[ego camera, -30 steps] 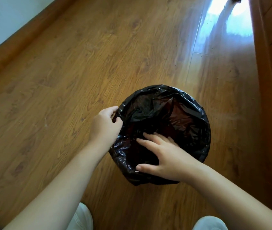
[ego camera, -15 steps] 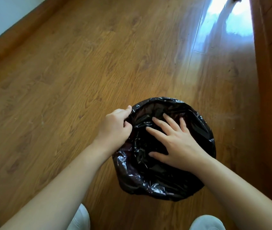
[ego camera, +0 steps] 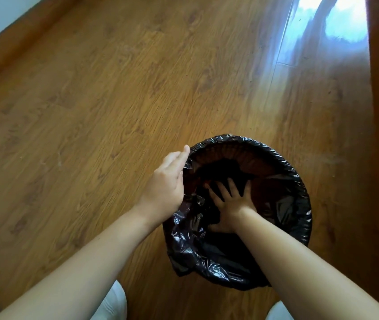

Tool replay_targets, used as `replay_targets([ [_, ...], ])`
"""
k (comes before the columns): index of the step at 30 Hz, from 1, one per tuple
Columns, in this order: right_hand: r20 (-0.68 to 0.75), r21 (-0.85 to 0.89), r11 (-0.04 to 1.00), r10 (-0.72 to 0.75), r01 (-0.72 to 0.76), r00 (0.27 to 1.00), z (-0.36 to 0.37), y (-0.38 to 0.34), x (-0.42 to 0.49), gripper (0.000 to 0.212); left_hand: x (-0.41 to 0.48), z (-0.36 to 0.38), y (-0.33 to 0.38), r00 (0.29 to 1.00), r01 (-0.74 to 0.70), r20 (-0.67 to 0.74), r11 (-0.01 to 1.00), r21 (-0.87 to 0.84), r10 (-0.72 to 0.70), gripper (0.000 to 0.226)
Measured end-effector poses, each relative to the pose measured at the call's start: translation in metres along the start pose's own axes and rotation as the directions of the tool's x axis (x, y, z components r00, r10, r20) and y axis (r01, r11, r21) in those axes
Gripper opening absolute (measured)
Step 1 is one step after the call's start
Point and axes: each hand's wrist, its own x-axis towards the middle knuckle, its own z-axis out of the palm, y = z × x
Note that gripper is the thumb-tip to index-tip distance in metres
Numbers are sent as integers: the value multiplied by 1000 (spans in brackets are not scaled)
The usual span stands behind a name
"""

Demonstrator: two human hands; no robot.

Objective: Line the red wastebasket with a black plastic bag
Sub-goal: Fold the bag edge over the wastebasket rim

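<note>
Right hand (ego camera: 230,204), grip released, presses the bag (ego camera: 207,250) down inside the wastebasket (ego camera: 230,150), evidently to seat it. Left hand (ego camera: 165,183) braces the wastebasket at nine o'clock; its grip cannot be told.

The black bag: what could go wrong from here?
The right hand presses the black bag deep inside; that pull could drag its folded-over far edge inward. Its spread fingers might poke through the thin plastic. Near the left hand the bag is bunched loosely and may slip in.
</note>
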Motion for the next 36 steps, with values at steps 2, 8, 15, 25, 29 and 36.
replay_targets([
  [2,15,-7,1000,-4,4,1000,3,2,6,98,0,1,-1,1000,5,-4,1000,-15,-5,49],
  [8,104,76,992,-107,99,989,15,5,23,96,0,1,0,1000,-29,-11,1000,-3,29,48],
  [15,233,105,993,-83,59,969,5,3,28,98,1,0,5,1000,11,-7,1000,26,-11,51],
  [25,-146,697,662,-246,276,958,-36,-14,-38,61,0,0,7,996,34,-79,998,48,-30,50],
  [29,174,839,539,-398,76,901,-18,-48,-45,65,-2,3,12,995,-9,-102,999,40,13,49],
  [36,321,784,621,-421,12,848,-17,-40,-60,67,0,5,15,995,-16,-100,999,48,20,48],
])
